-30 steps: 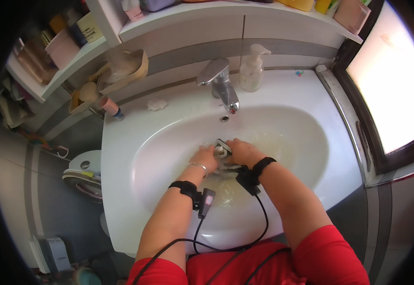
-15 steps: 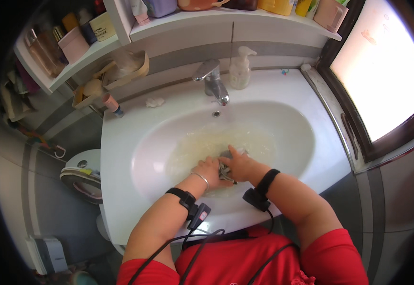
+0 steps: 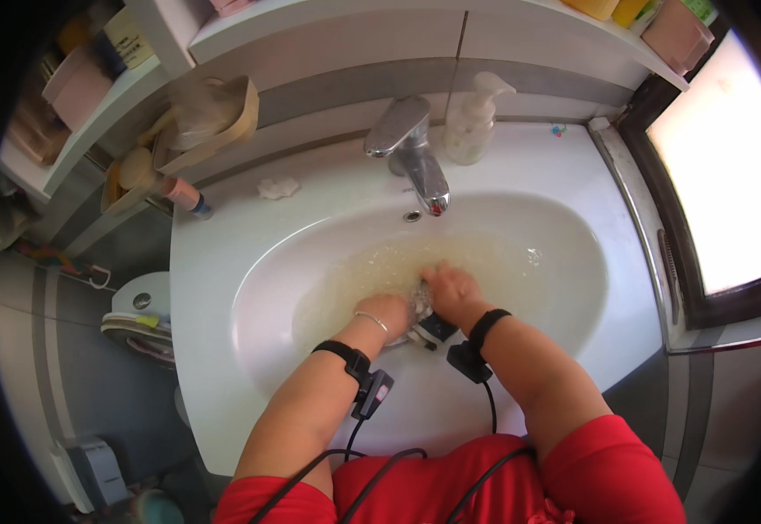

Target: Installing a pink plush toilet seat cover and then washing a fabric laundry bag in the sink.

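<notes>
My left hand (image 3: 384, 316) and my right hand (image 3: 452, 291) are down in the cloudy, yellowish water of the white sink (image 3: 258, 306). Between them is a bunched wet cloth (image 3: 434, 328), grey, white and dark. Both hands are closed on it, the left at its left side and the right at its upper right. Its full shape is hidden by the fingers and water. Beyond my hands stands a chrome faucet (image 3: 417, 157), its spout over the basin's far edge.
A clear pump bottle (image 3: 471, 122) stands right of the faucet. On the counter's left are a small tube (image 3: 186, 196) and crumpled white tissue (image 3: 278, 188). A loaded shelf (image 3: 328, 24) overhangs the back. Black cables (image 3: 389, 456) hang from my wrist straps.
The view has come closer to the sink. My hands have drawn a little apart, and more of the cloth shows between them, including a dark patch.
</notes>
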Action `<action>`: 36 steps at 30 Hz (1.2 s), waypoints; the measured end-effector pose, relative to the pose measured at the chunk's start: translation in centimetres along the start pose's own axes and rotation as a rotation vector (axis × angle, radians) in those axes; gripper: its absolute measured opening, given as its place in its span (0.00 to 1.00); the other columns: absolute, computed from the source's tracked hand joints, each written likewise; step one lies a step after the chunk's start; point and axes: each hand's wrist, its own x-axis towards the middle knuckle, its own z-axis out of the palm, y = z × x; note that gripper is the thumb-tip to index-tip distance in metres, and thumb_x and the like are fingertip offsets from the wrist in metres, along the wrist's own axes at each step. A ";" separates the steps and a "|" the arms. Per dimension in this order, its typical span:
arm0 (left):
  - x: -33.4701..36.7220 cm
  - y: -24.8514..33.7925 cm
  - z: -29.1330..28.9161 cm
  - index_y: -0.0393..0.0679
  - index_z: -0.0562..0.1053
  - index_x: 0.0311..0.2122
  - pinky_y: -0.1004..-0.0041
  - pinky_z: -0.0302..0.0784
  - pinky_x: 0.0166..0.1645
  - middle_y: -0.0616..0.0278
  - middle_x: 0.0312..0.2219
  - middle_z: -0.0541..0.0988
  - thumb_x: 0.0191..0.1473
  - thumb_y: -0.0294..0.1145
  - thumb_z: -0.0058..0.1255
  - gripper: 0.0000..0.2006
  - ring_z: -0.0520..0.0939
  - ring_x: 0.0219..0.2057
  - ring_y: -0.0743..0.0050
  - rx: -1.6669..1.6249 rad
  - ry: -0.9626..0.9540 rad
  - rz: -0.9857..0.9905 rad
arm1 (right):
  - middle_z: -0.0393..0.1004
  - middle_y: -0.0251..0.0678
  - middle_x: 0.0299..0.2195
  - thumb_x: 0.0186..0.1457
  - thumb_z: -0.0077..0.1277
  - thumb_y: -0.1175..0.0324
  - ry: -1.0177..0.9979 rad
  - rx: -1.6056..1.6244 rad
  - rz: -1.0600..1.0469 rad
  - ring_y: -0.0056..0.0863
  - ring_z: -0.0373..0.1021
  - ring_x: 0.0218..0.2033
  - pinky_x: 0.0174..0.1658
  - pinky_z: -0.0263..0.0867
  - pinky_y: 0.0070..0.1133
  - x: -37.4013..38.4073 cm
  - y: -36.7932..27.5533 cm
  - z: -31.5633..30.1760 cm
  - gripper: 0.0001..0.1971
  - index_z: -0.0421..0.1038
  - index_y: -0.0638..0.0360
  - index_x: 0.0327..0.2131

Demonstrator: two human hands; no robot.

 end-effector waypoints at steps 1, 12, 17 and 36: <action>0.2 -0.1 0.0 0.42 0.71 0.39 0.66 0.71 0.43 0.52 0.35 0.75 0.48 0.34 0.42 0.14 0.76 0.40 0.57 0.000 -0.003 -0.005 | 0.68 0.42 0.40 0.49 0.38 0.67 0.024 0.030 -0.029 0.42 0.66 0.41 0.45 0.62 0.29 0.4 0.1 -0.1 0.14 0.69 0.48 0.40; 0.3 -1.8 1.2 0.37 0.66 0.40 0.65 0.71 0.40 0.47 0.33 0.75 0.45 0.40 0.50 0.20 0.76 0.36 0.55 -0.414 0.440 -0.146 | 0.71 0.46 0.37 0.46 0.46 0.54 0.173 0.402 0.029 0.41 0.67 0.40 0.43 0.63 0.28 2.5 1.3 -1.2 0.21 0.68 0.59 0.39; -3.6 -5.1 -0.4 0.36 0.66 0.34 0.71 0.73 0.29 0.56 0.25 0.74 0.32 0.40 0.64 0.26 0.75 0.26 0.68 -0.787 0.425 -0.023 | 0.72 0.49 0.31 0.45 0.47 0.47 -0.038 0.702 0.028 0.43 0.68 0.34 0.39 0.62 0.29 -2.2 0.2 -6.4 0.25 0.70 0.64 0.31; -1.0 -1.7 2.2 0.37 0.49 0.55 0.65 0.68 0.47 0.45 0.47 0.65 0.43 0.36 0.52 0.36 0.70 0.46 0.52 0.127 0.197 0.006 | 0.53 0.37 0.54 0.45 0.50 0.59 -0.079 -0.270 -0.127 0.41 0.56 0.52 0.49 0.60 0.32 -2.9 -1.3 -0.7 0.32 0.50 0.40 0.55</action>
